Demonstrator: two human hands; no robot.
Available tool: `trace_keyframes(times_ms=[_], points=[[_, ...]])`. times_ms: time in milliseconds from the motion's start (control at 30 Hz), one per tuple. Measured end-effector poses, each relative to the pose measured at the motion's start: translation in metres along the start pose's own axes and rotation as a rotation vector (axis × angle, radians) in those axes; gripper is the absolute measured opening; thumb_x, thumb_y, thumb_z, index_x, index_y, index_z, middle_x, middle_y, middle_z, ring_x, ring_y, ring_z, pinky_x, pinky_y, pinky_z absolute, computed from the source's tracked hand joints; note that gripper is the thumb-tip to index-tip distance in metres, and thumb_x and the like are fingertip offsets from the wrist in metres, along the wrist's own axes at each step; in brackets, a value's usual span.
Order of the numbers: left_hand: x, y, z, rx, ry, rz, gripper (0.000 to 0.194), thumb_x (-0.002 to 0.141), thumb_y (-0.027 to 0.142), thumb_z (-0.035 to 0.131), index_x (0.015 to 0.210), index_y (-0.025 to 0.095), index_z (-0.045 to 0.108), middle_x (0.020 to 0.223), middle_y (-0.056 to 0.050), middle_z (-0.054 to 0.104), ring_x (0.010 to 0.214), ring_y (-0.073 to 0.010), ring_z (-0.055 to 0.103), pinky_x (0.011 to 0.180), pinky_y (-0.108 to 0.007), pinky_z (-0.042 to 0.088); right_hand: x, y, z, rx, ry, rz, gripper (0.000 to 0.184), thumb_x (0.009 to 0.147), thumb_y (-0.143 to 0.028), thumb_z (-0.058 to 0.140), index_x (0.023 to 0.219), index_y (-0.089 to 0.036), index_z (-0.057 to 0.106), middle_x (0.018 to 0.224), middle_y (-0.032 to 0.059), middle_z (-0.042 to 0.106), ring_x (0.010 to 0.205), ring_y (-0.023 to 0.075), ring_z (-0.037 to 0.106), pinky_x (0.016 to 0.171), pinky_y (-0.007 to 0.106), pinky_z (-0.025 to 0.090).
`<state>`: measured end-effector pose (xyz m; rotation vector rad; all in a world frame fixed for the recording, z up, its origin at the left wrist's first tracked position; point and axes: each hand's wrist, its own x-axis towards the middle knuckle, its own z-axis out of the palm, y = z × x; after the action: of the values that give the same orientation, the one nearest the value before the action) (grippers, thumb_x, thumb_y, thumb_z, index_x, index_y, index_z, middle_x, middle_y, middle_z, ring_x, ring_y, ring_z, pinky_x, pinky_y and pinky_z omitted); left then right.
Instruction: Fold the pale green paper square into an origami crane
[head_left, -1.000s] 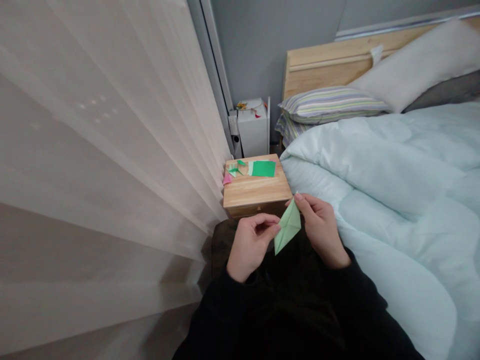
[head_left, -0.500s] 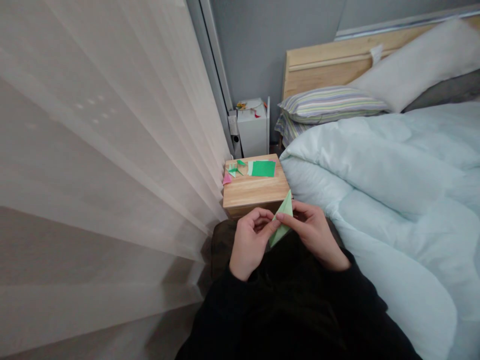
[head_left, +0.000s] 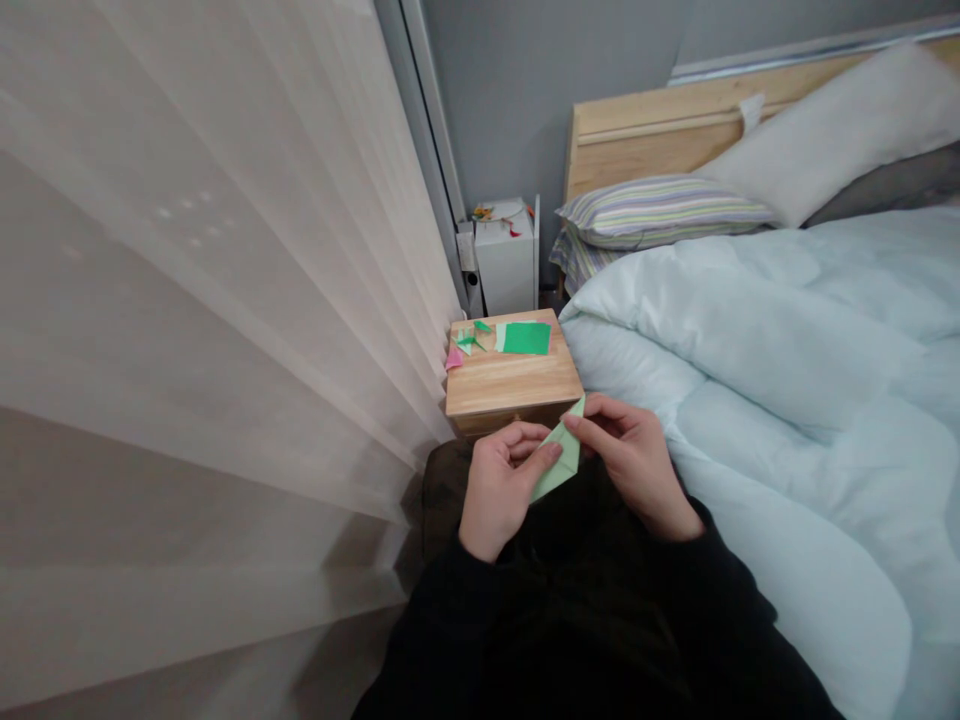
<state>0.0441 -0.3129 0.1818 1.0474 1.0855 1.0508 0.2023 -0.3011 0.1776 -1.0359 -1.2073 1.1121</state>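
Observation:
A folded sheet of light green origami paper (head_left: 561, 464) is held in the air above my lap, just in front of the nightstand. My left hand (head_left: 504, 482) pinches its left side, thumb on top and fingers underneath. At the upper right corner my right hand (head_left: 628, 455) grips the paper between thumb and forefinger. Parts of the paper lie hidden under both thumbs. On the nightstand beyond, a stack of green paper sheets (head_left: 527, 338) lies beside several small folded green pieces (head_left: 470, 341) and a pink folded piece (head_left: 454, 358).
The wooden nightstand (head_left: 510, 385) stands straight ahead. A pale curtain (head_left: 300, 300) hangs close on the left. To the right is a bed with a light blue quilt (head_left: 787, 350) and a striped pillow (head_left: 667, 212). A white cabinet (head_left: 506, 265) stands behind the nightstand.
The paper's tall upper point has been brought down, so its outline is shorter and wider. My right thumb has shifted up and right to the corner; my left hand stays nearly in place.

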Motion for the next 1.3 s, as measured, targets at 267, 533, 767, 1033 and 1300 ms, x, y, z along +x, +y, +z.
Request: trace_keyframes(times_ms=[267, 533, 767, 1033, 1300], points=[[-0.0026, 0.0064, -0.0029, -0.001, -0.014, -0.051, 0.039, 0.067, 0.039, 0.092, 0.089, 0.012, 0.074, 0.071, -0.005, 0.076, 0.062, -0.0129, 0.063, 0.062, -0.022, 0.043, 0.0011, -0.0064, -0.0072, -0.064, -0.021, -0.054, 0.017, 0.086, -0.027, 0.071, 0.071, -0.018, 0.068, 0.066, -0.0016, 0.058, 0.057, 0.0115, 0.048, 0.054, 0.027, 0.036], [-0.0052, 0.0065, -0.0068, -0.01, -0.035, -0.091, 0.037, 0.068, 0.039, 0.092, 0.089, 0.013, 0.075, 0.073, -0.005, 0.077, 0.059, -0.0121, 0.061, 0.06, -0.022, 0.042, 0.001, -0.0085, -0.0047, -0.077, 0.056, -0.071, 0.016, 0.087, -0.032, 0.071, 0.078, -0.018, 0.07, 0.069, -0.0006, 0.062, 0.051, 0.0105, 0.049, 0.048, 0.026, 0.038], [-0.0056, 0.0064, -0.0062, 0.033, -0.039, -0.087, 0.035, 0.068, 0.038, 0.091, 0.087, 0.013, 0.076, 0.071, -0.004, 0.075, 0.058, -0.0117, 0.059, 0.058, -0.022, 0.04, 0.0024, -0.0078, -0.004, -0.075, 0.095, -0.064, 0.021, 0.089, -0.033, 0.069, 0.074, -0.019, 0.067, 0.058, -0.0031, 0.056, 0.047, 0.0103, 0.048, 0.046, 0.026, 0.037], [-0.0067, 0.0076, -0.0039, 0.037, -0.018, -0.054, 0.033, 0.073, 0.04, 0.087, 0.089, 0.013, 0.076, 0.074, -0.006, 0.077, 0.061, -0.0135, 0.063, 0.06, -0.023, 0.043, -0.0023, -0.006, 0.0024, 0.002, -0.004, 0.001, 0.025, 0.083, -0.04, 0.079, 0.076, -0.019, 0.069, 0.07, -0.0009, 0.062, 0.053, 0.0109, 0.051, 0.049, 0.026, 0.04], [-0.0076, 0.0088, -0.0032, 0.052, -0.031, -0.026, 0.033, 0.076, 0.039, 0.085, 0.092, 0.012, 0.074, 0.078, -0.007, 0.079, 0.063, -0.0143, 0.064, 0.063, -0.024, 0.044, -0.0027, -0.0075, 0.0024, -0.042, 0.014, -0.02, 0.029, 0.088, -0.039, 0.075, 0.068, -0.019, 0.068, 0.062, -0.0022, 0.056, 0.053, 0.0113, 0.049, 0.052, 0.028, 0.038]])
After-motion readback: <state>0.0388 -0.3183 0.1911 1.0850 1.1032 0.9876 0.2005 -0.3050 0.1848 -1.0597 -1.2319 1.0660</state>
